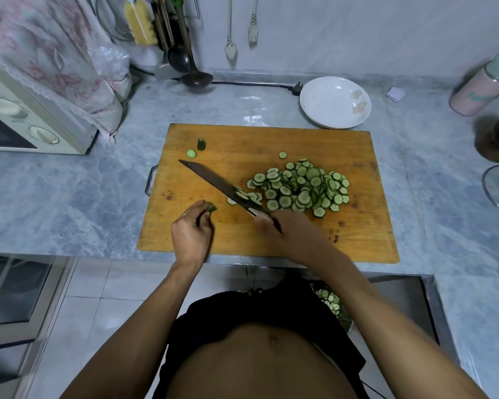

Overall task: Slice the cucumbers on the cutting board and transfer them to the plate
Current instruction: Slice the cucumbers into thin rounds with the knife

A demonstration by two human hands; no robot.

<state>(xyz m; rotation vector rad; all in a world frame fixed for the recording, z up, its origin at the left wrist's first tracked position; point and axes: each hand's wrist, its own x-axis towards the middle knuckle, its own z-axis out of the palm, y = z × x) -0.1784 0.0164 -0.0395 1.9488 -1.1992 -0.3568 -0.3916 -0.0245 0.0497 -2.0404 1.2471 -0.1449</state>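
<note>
Your cucumber slices (300, 190) lie in one heap — too many to count — at 3 o'clock from the middle of the single cutting board (271, 231). A few slices cling to the blade of your one knife (213, 182), which points toward 10 o'clock. Your right hand (283, 228) grips its handle at the board's near edge. Your left hand (192, 228), at 7 o'clock on the board, pinches a small cucumber end piece (211, 208) in curled fingers. At 11 o'clock sit two leftovers — a dark stem tip (201, 144) and one loose round (191, 153). One slice (283, 154) lies apart at 12 o'clock of the heap. One white plate (335, 102) stands on the counter (69, 197), just beyond the board's far right corner.
</note>
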